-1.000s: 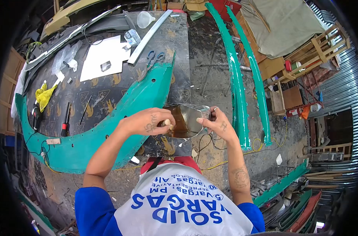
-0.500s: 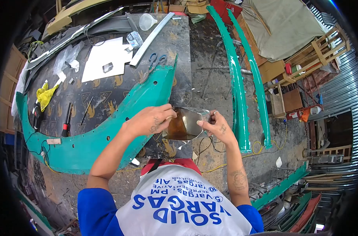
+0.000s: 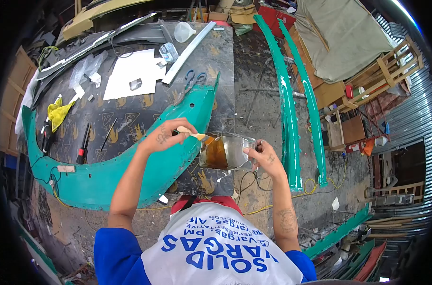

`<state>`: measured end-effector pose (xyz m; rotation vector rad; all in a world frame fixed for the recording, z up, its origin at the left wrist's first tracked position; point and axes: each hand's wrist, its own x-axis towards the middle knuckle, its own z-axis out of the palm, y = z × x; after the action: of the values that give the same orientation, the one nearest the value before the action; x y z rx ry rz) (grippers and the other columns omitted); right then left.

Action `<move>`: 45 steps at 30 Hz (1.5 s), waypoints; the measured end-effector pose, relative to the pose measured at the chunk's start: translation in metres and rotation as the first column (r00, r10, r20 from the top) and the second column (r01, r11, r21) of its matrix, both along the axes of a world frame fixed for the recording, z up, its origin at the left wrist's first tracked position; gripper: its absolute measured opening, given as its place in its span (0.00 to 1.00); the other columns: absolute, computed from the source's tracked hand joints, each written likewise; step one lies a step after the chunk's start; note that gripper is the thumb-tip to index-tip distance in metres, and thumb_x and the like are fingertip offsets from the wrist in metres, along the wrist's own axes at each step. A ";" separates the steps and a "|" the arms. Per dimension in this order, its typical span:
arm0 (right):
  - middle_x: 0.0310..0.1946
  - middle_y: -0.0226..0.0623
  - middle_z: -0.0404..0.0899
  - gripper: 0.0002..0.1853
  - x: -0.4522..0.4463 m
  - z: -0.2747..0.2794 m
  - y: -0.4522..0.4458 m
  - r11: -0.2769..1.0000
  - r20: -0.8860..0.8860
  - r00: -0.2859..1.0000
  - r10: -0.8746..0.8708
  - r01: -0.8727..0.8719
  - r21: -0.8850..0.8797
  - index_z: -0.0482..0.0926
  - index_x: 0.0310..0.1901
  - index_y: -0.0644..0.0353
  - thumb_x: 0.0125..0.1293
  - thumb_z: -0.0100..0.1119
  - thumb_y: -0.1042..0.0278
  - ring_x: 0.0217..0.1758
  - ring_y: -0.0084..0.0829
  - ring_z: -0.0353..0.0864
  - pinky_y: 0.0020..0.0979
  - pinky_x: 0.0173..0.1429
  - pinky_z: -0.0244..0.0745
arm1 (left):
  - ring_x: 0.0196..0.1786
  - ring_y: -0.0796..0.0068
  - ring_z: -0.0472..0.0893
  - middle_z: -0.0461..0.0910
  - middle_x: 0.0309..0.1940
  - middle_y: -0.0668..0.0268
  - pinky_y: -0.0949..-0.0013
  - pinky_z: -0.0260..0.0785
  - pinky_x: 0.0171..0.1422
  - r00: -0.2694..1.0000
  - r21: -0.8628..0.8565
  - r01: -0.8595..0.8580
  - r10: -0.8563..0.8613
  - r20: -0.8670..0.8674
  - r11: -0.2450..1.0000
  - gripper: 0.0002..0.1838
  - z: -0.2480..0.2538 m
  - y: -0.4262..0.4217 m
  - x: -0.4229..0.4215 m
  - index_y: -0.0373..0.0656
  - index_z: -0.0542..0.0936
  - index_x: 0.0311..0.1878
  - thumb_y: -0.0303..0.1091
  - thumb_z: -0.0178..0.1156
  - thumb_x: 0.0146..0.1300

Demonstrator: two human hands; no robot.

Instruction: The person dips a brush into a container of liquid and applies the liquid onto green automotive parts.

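A clear, cut-open plastic container [image 3: 236, 151] with amber liquid [image 3: 217, 154] inside hangs at the table's right edge. My right hand [image 3: 263, 156] pinches its right rim, thumb on the near side. My left hand [image 3: 170, 135] is closed on a pale wooden brush [image 3: 193, 133], whose tip points right at the container's left rim, by the liquid. Below my left forearm and hand lies a large curved green panel [image 3: 178, 161] with small holes. Blue-handled scissors [image 3: 195, 80] rest at the panel's upper end.
On the table [image 3: 173, 109] lie white sheets [image 3: 130, 78], a yellow cloth [image 3: 59, 113], a red-and-black tool [image 3: 83, 146], a funnel [image 3: 183, 31] and a pale strip [image 3: 189, 52]. Two long green strips [image 3: 289, 123] stand to the right. Cables [image 3: 311, 186] cross the floor.
My left hand has risen up and left from the container, and the brush in it now shows much more fully. My right hand still holds the container. The view has shifted slightly.
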<state>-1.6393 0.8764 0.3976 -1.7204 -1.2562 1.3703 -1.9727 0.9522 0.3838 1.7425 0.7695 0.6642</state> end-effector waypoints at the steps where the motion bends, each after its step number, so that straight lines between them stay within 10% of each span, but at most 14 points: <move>1: 0.31 0.39 0.80 0.32 -0.001 -0.001 0.001 1.000 0.001 1.000 0.011 -0.011 0.006 0.73 0.45 0.74 0.53 0.73 0.51 0.30 0.25 0.80 0.25 0.25 0.74 | 0.30 0.77 0.77 0.78 0.37 0.67 0.71 0.68 0.33 1.000 0.006 -0.011 0.011 0.001 1.000 0.09 -0.001 0.003 -0.004 0.41 0.81 0.45 0.28 0.56 0.64; 15: 0.30 0.35 0.77 0.28 -0.021 -0.013 0.050 0.992 -0.024 0.995 -0.095 0.096 0.077 0.73 0.42 0.69 0.56 0.71 0.50 0.30 0.22 0.77 0.25 0.24 0.75 | 0.31 0.85 0.75 0.77 0.28 0.72 0.76 0.67 0.33 0.960 -0.147 -0.249 0.264 0.095 0.957 0.09 0.005 0.027 -0.038 0.42 0.82 0.45 0.32 0.59 0.65; 19: 0.30 0.35 0.77 0.27 -0.028 -0.012 0.057 0.992 -0.013 0.995 -0.104 0.104 0.074 0.73 0.41 0.69 0.56 0.71 0.51 0.29 0.22 0.77 0.24 0.24 0.74 | 0.34 0.68 0.79 0.81 0.36 0.63 0.67 0.71 0.41 0.995 0.308 -0.030 0.058 -0.081 0.951 0.10 0.004 0.035 -0.001 0.40 0.81 0.44 0.34 0.59 0.64; 26: 0.30 0.35 0.77 0.28 -0.034 -0.012 0.069 0.991 -0.003 0.993 -0.119 0.119 0.064 0.71 0.42 0.69 0.57 0.70 0.51 0.31 0.23 0.78 0.26 0.25 0.78 | 0.30 0.66 0.78 0.81 0.32 0.61 0.65 0.71 0.36 0.993 0.371 0.050 -0.005 -0.121 0.927 0.11 -0.040 0.058 0.027 0.39 0.82 0.40 0.37 0.61 0.65; 28: 0.30 0.35 0.77 0.28 -0.030 -0.011 0.073 0.990 -0.003 0.991 -0.131 0.131 0.055 0.71 0.43 0.69 0.57 0.69 0.51 0.32 0.24 0.78 0.27 0.26 0.79 | 0.24 0.76 0.77 0.82 0.24 0.65 0.69 0.67 0.28 0.992 -0.013 -0.124 0.124 0.011 0.992 0.14 -0.031 0.064 0.021 0.39 0.83 0.33 0.41 0.62 0.65; 35: 0.35 0.37 0.74 0.28 -0.013 -0.026 0.087 0.968 -0.007 0.969 -0.245 0.245 0.054 0.71 0.47 0.68 0.60 0.66 0.48 0.36 0.26 0.77 0.28 0.26 0.80 | 0.16 0.85 0.72 0.81 0.21 0.68 0.76 0.60 0.19 0.787 -0.489 -0.373 0.548 0.283 0.788 0.17 -0.085 0.096 0.023 0.40 0.82 0.30 0.45 0.62 0.66; 45: 0.41 0.29 0.79 0.27 0.016 -0.043 0.090 0.936 -0.229 0.911 -0.342 0.352 0.002 0.74 0.55 0.62 0.67 0.56 0.46 0.34 0.20 0.77 0.31 0.27 0.84 | 0.16 0.86 0.72 0.80 0.20 0.68 0.79 0.58 0.16 0.568 -0.701 -0.312 0.717 0.404 0.642 0.14 -0.138 0.130 0.022 0.39 0.83 0.36 0.42 0.61 0.67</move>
<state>-1.6237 0.9664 0.3550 -1.6114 -0.8013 1.2709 -1.9508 1.0825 0.2454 0.5821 0.8735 1.2496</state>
